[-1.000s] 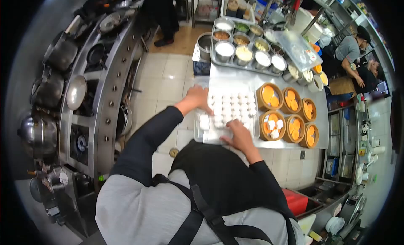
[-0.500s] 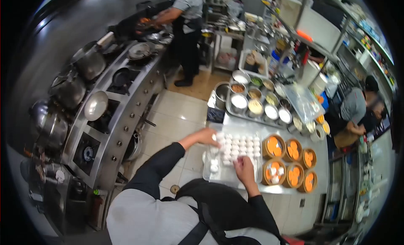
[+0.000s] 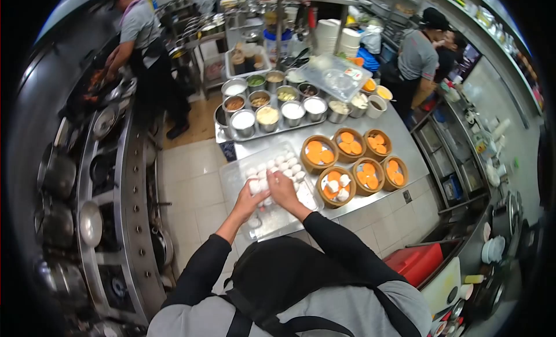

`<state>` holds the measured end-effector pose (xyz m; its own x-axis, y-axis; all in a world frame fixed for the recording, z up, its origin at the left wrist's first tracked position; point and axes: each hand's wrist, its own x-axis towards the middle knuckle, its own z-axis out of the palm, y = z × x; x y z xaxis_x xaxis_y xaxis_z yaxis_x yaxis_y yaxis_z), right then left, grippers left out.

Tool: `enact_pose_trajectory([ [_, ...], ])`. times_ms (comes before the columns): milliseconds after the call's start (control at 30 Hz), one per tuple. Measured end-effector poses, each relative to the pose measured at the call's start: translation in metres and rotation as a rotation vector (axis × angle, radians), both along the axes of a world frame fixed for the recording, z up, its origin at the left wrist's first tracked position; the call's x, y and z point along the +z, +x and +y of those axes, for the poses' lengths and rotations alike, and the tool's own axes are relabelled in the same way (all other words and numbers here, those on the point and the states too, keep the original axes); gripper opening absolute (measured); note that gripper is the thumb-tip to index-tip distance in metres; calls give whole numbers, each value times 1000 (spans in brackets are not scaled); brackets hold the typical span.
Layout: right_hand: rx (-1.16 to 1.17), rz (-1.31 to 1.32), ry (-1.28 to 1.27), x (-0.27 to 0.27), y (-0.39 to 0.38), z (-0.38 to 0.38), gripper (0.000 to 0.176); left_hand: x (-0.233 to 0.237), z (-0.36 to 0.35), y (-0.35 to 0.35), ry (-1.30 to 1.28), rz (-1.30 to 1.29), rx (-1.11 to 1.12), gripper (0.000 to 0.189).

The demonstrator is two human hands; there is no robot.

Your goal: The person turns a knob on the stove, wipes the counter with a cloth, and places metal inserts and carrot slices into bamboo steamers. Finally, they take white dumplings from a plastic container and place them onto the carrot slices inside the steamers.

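Note:
Several rows of small white dumplings [image 3: 288, 161] lie in a clear plastic tray [image 3: 229, 173] at the table's near left corner. My left hand [image 3: 248, 202] is over the tray with its fingers closed round a white dumpling [image 3: 254, 186]. Close beside it, almost touching, my right hand [image 3: 282, 192] has bent fingers pressed together among the dumplings; what they pinch is hidden. To the right stand several round bamboo steamers [image 3: 306, 163] with orange slices [image 3: 350, 141] inside. White dumplings [image 3: 343, 194] sit on the slices in the front left steamer [image 3: 322, 193].
Metal pots of fillings and white powder [image 3: 242, 121] stand behind the tray, with a clear plastic lid [image 3: 330, 76] beyond. A stove [image 3: 124, 221] lines the left side, where a co-worker [image 3: 142, 30] stands. Two people [image 3: 417, 59] are at the back right.
My view has turned to the right. My hands, apart before, have come together over the dumplings, the right one moving away from the steamers.

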<state>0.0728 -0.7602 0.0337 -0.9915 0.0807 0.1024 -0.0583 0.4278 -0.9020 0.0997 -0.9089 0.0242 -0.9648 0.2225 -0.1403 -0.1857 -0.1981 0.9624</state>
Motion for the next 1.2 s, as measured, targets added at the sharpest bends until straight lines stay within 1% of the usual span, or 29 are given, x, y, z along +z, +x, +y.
enact_pose_trajectory([
  [33,23,5,-28,-7,-2,2,46,-5,0,1,4,14,-25,45],
  [100,87,-64,-26,-24,-9,7,43,-13,-1,-4,29,-141,-46,45],
  [200,91,-95,-38,-28,-17,10,39,-11,3,-6,104,-159,-45,42],
  [233,74,-86,-39,-32,-19,9,39,-13,3,-6,102,-152,-62,42],
  [300,63,-60,-80,-38,-25,10,38,-19,4,-14,112,-195,-27,41],
  [333,-1,-66,-92,-38,-23,8,40,-13,5,-16,81,-185,-20,37],
  [367,-73,-91,-177,-35,-21,5,42,-14,13,-21,85,-176,-59,37],
  [400,-190,-39,-174,-35,-18,-2,45,-17,20,-24,285,-193,77,36],
  [433,-198,-97,-261,-25,-12,-5,47,-20,24,-27,483,-216,219,35],
  [467,-194,-47,-301,-29,-10,-10,49,-23,22,-29,483,-214,194,35],
  [533,-211,12,-345,-28,-5,-14,50,-27,17,-33,466,-210,295,35],
  [567,-194,-97,-503,-18,2,-16,52,-12,20,-29,460,-210,268,35],
  [600,-173,-201,-657,-7,3,-13,53,5,20,-22,316,-147,259,34],
  [633,-197,-190,-657,-5,1,-7,53,15,25,-17,177,-85,251,33],
  [667,-176,-165,-524,-4,-1,-3,56,4,22,-20,120,-63,185,32],
  [733,-99,-151,-267,2,-3,8,61,0,24,-23,156,-91,112,32],
  [767,-105,-147,-267,5,-6,12,61,-1,26,-25,190,-111,57,32],
  [833,-136,-194,-132,12,-14,15,56,-5,26,-31,155,-95,56,34],
  [867,-142,-197,-137,13,-17,16,56,-9,25,-34,124,-14,42,37],
  [900,-148,-136,-124,12,-19,17,53,-14,24,-34,93,64,29,39],
  [933,-153,-74,-113,7,-22,15,49,-18,22,-35,88,58,25,39],
  [967,-157,-79,-119,-13,-32,14,49,-21,21,-37,135,0,19,40],
  [1000,-104,7,-89,-44,-48,15,54,-22,21,-38,185,-58,14,42],
  [1033,-52,97,-56,-60,-57,17,60,-16,25,-33,184,-60,9,42],
  [1067,-123,-477,-785,-44,-55,24,58,-4,31,-22,262,-89,-26,41],
  [1100,-124,-476,-786,-35,-57,28,58,7,36,-17,339,-118,-57,41],
  [1133,-95,-461,-724,-41,-57,27,50,14,38,-17,308,-122,-30,38],
  [1167,-64,-446,-663,-20,-51,27,41,12,35,-21,305,-130,-22,38],
  [1200,-13,-579,-594,0,-40,39,44,8,30,-32,145,-41,65,41],
])
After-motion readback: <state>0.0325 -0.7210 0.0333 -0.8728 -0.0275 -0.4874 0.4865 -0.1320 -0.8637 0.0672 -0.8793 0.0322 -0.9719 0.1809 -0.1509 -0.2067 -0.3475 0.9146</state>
